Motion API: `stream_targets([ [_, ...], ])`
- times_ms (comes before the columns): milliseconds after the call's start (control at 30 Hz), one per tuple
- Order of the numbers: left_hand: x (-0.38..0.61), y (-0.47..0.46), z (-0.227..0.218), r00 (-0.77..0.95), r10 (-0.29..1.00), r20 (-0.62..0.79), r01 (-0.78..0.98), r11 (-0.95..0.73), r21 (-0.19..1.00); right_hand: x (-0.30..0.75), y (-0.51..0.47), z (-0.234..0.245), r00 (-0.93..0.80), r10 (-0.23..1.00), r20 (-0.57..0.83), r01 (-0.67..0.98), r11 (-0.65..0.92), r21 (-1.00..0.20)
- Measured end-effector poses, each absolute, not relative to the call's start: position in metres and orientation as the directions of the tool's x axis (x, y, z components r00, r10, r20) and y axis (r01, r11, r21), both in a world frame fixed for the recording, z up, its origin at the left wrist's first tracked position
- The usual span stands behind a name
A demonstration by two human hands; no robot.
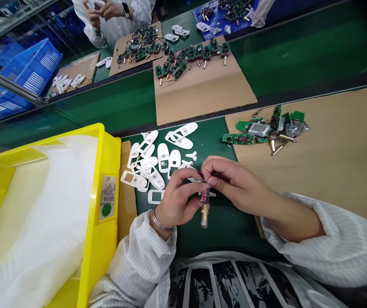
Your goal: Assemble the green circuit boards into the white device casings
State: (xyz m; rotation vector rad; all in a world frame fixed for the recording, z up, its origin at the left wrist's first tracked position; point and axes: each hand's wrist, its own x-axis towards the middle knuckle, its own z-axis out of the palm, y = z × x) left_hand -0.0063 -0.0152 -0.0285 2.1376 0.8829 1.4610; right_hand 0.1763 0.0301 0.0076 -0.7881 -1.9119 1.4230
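Brass-tipped wired component (204,212), lower centre of the frame: pinched between left hand (177,199) and right hand (233,179); white plastic casings (157,158) lie just beside, upper left, on green tabletop (212,143).

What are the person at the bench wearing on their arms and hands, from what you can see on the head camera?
Both arms are in white smock sleeves with thin dark stripes: the left sleeve and the right sleeve. The left hand and right hand are gloveless, and a silver-coloured bangle circles the left wrist.

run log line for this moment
left hand: holds brass-tipped wired part | right hand: pinching its upper end | nearby: white plastic casings
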Motion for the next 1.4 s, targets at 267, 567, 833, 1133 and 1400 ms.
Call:
stream_targets([
  [267, 0.000, -0.017, -0.031, 0.087, 0.764, 0.640, 0.179, -0.644, 0.744, 0.172, 0.024, 0.004, -0.553, 0.816, 0.170, -0.065, 0.161, -0.985],
  [567, -0.005, -0.017, -0.027, 0.121, 0.760, 0.638, 0.262, -0.644, 0.718, 0.180, 0.032, 0.008, -0.542, 0.812, 0.216, -0.001, 0.256, -0.967],
  [833, -0.006, -0.016, -0.030, 0.173, 0.736, 0.655, 0.209, -0.677, 0.706, 0.179, 0.031, 0.009, -0.471, 0.864, 0.181, -0.018, 0.196, -0.980],
  [1133, -0.002, -0.018, -0.031, 0.189, 0.723, 0.664, 0.239, -0.690, 0.683, 0.174, 0.025, 0.004, -0.572, 0.787, 0.231, 0.020, 0.294, -0.956],
  [1400, 0.004, -0.021, -0.028, 0.082, 0.829, 0.554, 0.180, -0.559, 0.810, 0.167, 0.019, -0.003, -0.467, 0.851, 0.241, -0.144, 0.196, -0.970],
])
